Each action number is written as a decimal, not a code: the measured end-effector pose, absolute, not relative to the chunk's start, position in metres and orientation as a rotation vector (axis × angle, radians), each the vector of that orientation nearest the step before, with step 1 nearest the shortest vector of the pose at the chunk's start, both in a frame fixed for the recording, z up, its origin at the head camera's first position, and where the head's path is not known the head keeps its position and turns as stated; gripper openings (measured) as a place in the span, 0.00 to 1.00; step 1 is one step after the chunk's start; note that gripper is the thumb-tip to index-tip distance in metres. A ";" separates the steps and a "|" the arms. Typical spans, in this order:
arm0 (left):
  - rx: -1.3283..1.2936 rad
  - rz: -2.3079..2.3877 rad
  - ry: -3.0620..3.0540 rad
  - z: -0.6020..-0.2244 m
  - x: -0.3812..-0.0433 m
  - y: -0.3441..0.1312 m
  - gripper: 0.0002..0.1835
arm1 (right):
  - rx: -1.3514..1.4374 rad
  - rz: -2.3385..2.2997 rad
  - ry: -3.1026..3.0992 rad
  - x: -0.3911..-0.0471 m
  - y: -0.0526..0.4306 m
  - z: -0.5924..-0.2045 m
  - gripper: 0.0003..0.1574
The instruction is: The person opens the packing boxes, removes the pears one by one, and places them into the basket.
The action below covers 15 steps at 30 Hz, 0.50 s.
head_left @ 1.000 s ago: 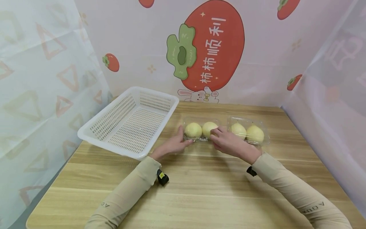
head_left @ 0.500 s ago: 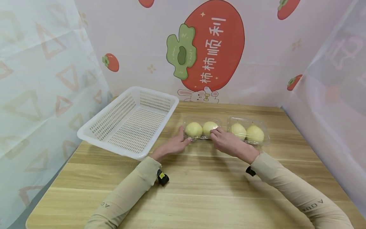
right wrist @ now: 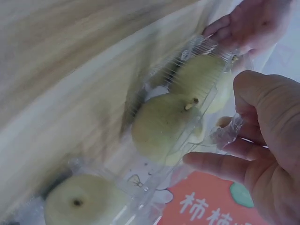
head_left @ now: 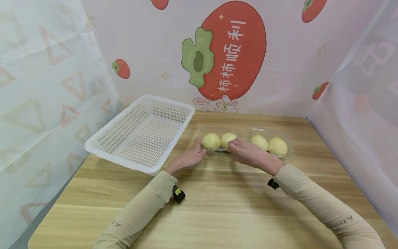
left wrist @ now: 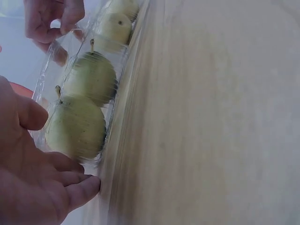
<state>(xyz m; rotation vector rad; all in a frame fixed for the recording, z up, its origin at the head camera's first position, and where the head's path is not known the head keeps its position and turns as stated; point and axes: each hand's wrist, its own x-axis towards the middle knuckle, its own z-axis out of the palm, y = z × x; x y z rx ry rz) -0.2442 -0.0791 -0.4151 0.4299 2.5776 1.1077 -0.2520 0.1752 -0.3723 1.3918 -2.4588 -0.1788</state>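
A clear plastic fruit box (head_left: 206,131) lies on the table with two pale yellow pears (head_left: 211,142) side by side inside. My left hand (head_left: 190,157) is at its left end; in the left wrist view the thumb is near the lid side and the fairly straight fingers (left wrist: 80,193) are at the end wall. With thumb and fingers, my right hand (head_left: 248,153) pinches the box's clear plastic edge (right wrist: 228,132) in front of the right pear (right wrist: 164,127). To the right stands a second clear box (head_left: 289,147), also holding two pears (head_left: 277,146).
A white slotted plastic basket (head_left: 155,165) stands at the left, close to my left forearm. The wooden table (head_left: 217,214) meets a printed backdrop (head_left: 149,83) behind the boxes. Sheets also hang at both sides.
My left thumb has drawn back slightly from the box's front toward its left end. The right hand keeps its pinch with hardly any movement, and both boxes stay nearly in place.
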 end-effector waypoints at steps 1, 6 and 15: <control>0.419 1.117 2.580 -0.415 -0.244 -0.079 0.41 | 1.394 -0.181 -2.461 -0.252 0.175 -0.371 0.12; 0.368 1.128 2.582 -0.413 -0.243 -0.077 0.40 | 1.397 -0.212 -2.472 -0.250 0.173 -0.366 0.12; 0.217 1.210 2.613 -0.411 -0.244 -0.068 0.35 | 1.397 -0.151 -2.489 -0.252 0.175 -0.356 0.12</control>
